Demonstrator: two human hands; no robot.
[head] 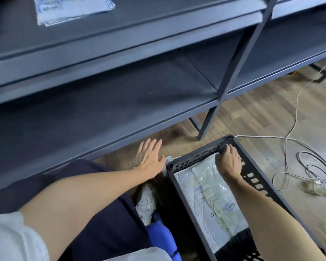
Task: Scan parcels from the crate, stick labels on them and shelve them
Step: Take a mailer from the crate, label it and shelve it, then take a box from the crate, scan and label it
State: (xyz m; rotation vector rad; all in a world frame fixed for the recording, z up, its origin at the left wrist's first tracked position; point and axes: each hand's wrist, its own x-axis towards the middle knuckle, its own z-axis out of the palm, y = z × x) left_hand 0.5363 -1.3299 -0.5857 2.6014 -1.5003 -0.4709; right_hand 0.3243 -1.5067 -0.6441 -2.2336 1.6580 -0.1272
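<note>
A dark plastic crate (198,154) stands on the wooden floor at lower right. Flat parcels in clear and white wrapping (211,193) lie inside it. My right hand (229,162) reaches into the crate's far end, fingers curled down over the top parcel's far edge, near the crate's far wall. My left hand (149,157) hovers flat with straight fingers just left of the crate, above the floor under the shelf edge. A stack of white parcels with blue print (72,8) lies on the upper shelf at top left.
Grey metal shelving (120,87) fills the upper view, with a post (233,72) near the crate. White cables (297,161) coil on the floor to the right. A blue object (162,236) and a white shoe (145,202) sit left of the crate.
</note>
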